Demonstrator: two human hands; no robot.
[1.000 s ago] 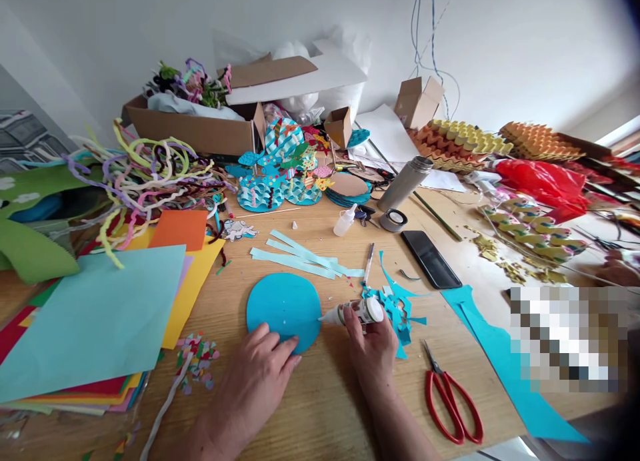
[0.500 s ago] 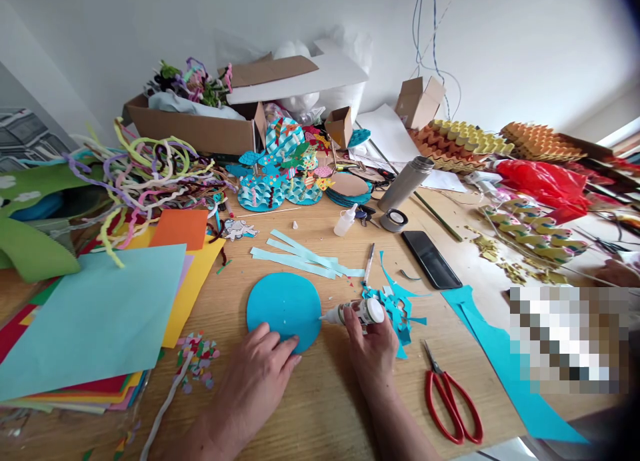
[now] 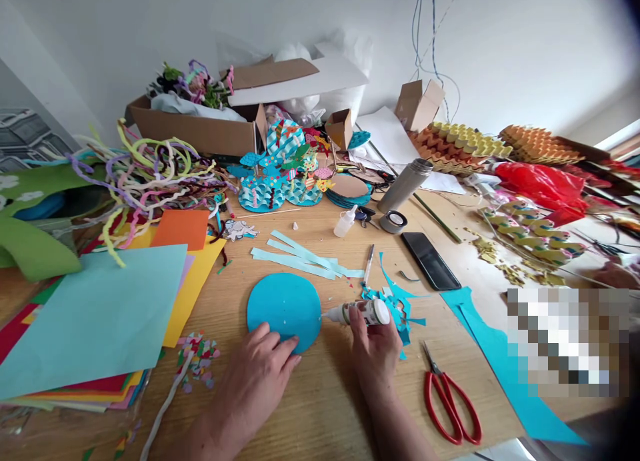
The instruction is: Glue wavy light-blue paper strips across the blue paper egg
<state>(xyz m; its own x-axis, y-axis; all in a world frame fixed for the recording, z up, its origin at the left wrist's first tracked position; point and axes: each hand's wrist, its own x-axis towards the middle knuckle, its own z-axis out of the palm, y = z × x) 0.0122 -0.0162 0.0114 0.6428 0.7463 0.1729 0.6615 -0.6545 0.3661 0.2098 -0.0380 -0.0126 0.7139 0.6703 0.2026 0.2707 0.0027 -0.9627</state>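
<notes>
On the table lies a blue paper disc, with a few small white dots on its face. My left hand holds it by the near edge, fingertips on top and thumb at the lower right. My right hand is wrapped round a white glue bottle, tipped nearly level. Its nozzle points left and meets the disc's right edge. Beyond the disc are several pale blue paper strips. Blue paper scraps lie just behind my right hand, and red-handled scissors rest to its right.
Coloured paper sheets are stacked at left, near tangled pipe cleaners. A small dropper bottle, a steel flask and a phone stand or lie beyond my hands. A long blue offcut reaches the table edge at right.
My right hand and the glue bottle have shifted slightly right, and the bottle lies a little more level. My left hand and the disc have hardly moved.
</notes>
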